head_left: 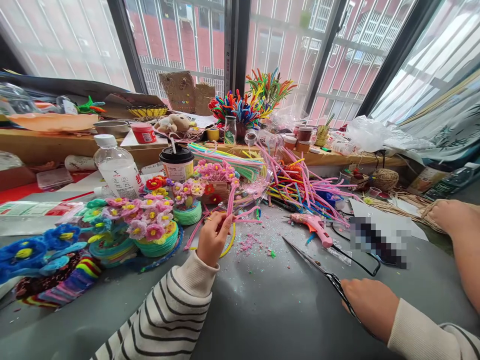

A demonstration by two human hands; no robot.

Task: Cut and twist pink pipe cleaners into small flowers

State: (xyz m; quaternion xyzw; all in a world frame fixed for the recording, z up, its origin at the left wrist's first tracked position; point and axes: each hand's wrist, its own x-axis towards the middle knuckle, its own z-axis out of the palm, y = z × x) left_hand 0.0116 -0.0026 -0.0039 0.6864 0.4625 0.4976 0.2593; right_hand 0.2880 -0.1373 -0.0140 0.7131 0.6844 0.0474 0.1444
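Observation:
My left hand [214, 238] pinches pink pipe cleaners [232, 199] between thumb and fingers, just above the table. Their upper ends reach toward a cluster of pink pipe-cleaner flowers [215, 171]; whether they join it I cannot tell. In my right hand [371, 304] is a pair of scissors [308, 258], its long blades pointing away to the left, low over the table. Pink trimmings [250, 243] lie scattered between my hands. Beyond the scissors rests a pink glue gun [312, 226]. Pots of pink flowers [152, 220] stand left of my left hand.
A heap of loose pipe cleaners [300, 187] lies at the back. At the left are blue flowers [41, 245], a plastic bottle [117, 167] and a lidded cup [177, 162]. Another person's hand [450, 215] touches twine [431, 217] at the right. A blurred dark object [378, 242] lies nearby.

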